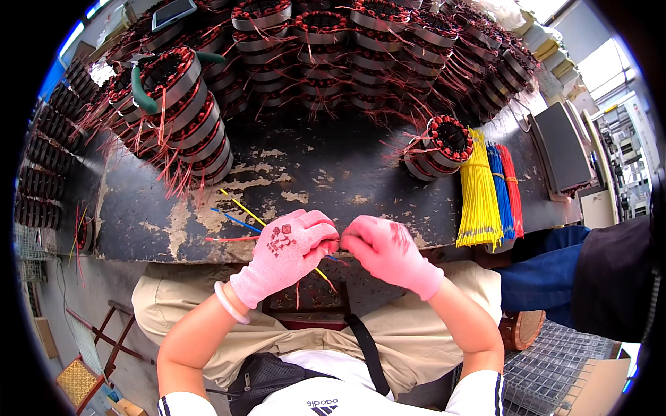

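Note:
Both hands wear pink gloves and meet above the front edge of the worktable [326, 177]. My left hand [291, 244] is closed around a few thin lead wires. A yellow wire [243, 208], a blue wire [237, 221] and a red wire [230, 240] stick out past its far side, and their other ends show below the glove. My right hand [388, 253] is pinched beside the left fingertips; what lies between its fingers is hidden. Right of the hands lie a yellow wire bundle [480, 197], a blue wire bundle [500, 191] and a red wire bundle [511, 191].
A leaning stack of wound stators [201, 128] stands at left, with green-handled pliers [144, 93] on top. A shorter stator stack [444, 149] stands right. Many stacked stators [322, 62] line the back. Someone's dark sleeve [614, 277] is close at right.

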A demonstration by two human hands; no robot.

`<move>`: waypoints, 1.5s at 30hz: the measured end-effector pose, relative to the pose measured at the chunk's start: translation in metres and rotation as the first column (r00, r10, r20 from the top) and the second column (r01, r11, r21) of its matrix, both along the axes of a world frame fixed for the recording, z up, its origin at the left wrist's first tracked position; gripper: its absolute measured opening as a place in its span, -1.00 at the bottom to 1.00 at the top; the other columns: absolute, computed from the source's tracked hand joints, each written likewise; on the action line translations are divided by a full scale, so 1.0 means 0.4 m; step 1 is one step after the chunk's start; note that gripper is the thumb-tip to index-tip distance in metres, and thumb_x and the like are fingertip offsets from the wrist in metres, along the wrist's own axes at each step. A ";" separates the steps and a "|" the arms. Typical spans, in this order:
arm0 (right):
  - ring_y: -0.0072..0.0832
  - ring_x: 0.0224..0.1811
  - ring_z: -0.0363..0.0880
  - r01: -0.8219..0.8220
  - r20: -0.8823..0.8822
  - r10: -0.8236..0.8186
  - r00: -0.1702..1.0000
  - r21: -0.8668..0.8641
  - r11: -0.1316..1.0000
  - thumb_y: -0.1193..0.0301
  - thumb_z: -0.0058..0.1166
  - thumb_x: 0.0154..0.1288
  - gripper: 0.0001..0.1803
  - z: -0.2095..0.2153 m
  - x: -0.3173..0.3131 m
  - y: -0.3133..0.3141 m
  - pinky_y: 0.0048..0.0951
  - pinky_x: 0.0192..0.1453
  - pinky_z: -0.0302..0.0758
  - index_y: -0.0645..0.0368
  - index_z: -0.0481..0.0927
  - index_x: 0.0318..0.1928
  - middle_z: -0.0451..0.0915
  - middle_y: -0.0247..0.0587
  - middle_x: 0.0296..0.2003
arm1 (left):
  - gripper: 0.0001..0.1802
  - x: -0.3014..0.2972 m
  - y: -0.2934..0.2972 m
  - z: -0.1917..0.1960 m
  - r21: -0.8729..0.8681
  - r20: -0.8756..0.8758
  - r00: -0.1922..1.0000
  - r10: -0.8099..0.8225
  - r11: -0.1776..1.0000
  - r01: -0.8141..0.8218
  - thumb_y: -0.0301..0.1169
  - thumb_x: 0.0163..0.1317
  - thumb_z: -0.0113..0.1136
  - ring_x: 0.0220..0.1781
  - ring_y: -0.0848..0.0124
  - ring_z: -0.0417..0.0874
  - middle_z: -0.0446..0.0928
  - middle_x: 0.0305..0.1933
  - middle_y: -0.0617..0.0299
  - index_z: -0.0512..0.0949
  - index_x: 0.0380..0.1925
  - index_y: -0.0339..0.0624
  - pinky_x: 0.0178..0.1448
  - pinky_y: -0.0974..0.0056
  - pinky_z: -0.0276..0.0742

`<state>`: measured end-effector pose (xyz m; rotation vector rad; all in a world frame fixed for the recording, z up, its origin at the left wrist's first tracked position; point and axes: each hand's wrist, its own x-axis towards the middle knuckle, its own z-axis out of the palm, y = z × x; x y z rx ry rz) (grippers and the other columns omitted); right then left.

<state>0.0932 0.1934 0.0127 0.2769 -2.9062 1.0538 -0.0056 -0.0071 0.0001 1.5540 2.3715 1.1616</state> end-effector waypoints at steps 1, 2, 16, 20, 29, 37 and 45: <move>-0.35 -0.36 0.61 0.140 0.270 -0.051 0.961 -0.323 0.936 0.39 0.20 0.33 -0.88 -0.008 -0.005 0.001 -0.37 -0.26 0.48 0.16 0.65 -0.22 0.64 -0.24 -0.37 | -0.84 0.001 0.000 0.000 -0.001 -0.006 1.000 -0.010 1.000 0.010 -0.49 0.09 0.31 -0.20 0.18 0.64 0.62 -0.21 0.29 0.63 -0.29 -0.08 -0.11 0.14 0.59; -0.40 -0.38 0.61 0.342 0.520 -0.002 0.854 -0.559 0.755 0.38 0.18 0.35 -0.87 -0.024 -0.017 0.004 -0.39 -0.28 0.48 0.17 0.65 -0.21 0.64 -0.24 -0.38 | -0.84 0.002 -0.001 0.001 0.001 -0.002 1.000 -0.015 1.000 0.015 -0.49 0.09 0.31 -0.19 0.18 0.64 0.62 -0.21 0.29 0.63 -0.29 -0.08 -0.11 0.13 0.60; -0.76 -0.27 0.52 0.542 0.661 0.088 0.745 -0.677 0.498 0.22 0.02 0.54 -0.72 -0.021 0.024 -0.012 -0.67 -0.24 0.42 0.18 0.64 -0.13 0.68 -0.42 -0.22 | -0.84 0.001 -0.002 -0.002 0.006 -0.012 0.999 -0.030 1.000 0.030 -0.46 0.10 0.31 -0.17 0.19 0.64 0.59 -0.21 0.31 0.61 -0.28 -0.05 -0.11 0.11 0.60; -0.64 -0.31 0.53 0.429 0.664 0.004 0.747 -0.487 0.761 0.25 0.12 0.48 -0.78 0.047 0.026 -0.007 -0.50 -0.22 0.47 0.15 0.62 -0.16 0.65 -0.41 -0.23 | -0.87 0.000 -0.008 -0.012 0.028 -0.001 1.000 -0.021 0.999 0.021 -0.45 0.12 0.30 -0.17 0.20 0.64 0.59 -0.20 0.31 0.61 -0.30 -0.04 -0.11 0.12 0.60; -0.52 -0.29 0.55 -0.041 0.091 0.035 0.995 0.064 0.997 0.26 0.21 0.36 -0.82 0.028 -0.010 0.004 -0.40 -0.21 0.48 0.08 0.63 -0.17 0.60 -0.41 -0.31 | -0.85 -0.001 -0.007 0.000 -0.007 0.005 1.000 -0.020 1.000 0.020 -0.48 0.12 0.30 -0.17 0.20 0.65 0.63 -0.20 0.29 0.64 -0.28 -0.08 -0.09 0.14 0.59; -0.60 -0.41 0.58 0.401 0.351 -0.313 0.882 -0.213 0.891 0.30 0.18 0.39 -0.83 0.021 0.028 -0.047 -0.46 -0.31 0.48 0.14 0.64 -0.18 0.68 -0.32 -0.33 | -0.89 0.005 -0.004 0.001 0.002 0.049 0.999 0.007 1.000 -0.007 -0.49 0.14 0.30 -0.14 0.16 0.67 0.64 -0.20 0.26 0.65 -0.30 -0.10 -0.07 0.12 0.59; -0.33 -0.13 0.59 0.146 -0.365 -0.018 0.931 0.325 0.934 0.38 0.23 0.18 -0.66 -0.013 0.036 -0.047 -0.20 -0.01 0.50 -0.07 0.57 0.01 0.57 -0.39 -0.24 | -0.92 0.009 0.003 -0.001 0.046 0.042 0.999 0.016 0.999 -0.018 -0.45 0.16 0.31 -0.15 0.15 0.68 0.63 -0.22 0.23 0.64 -0.33 -0.14 -0.08 0.12 0.60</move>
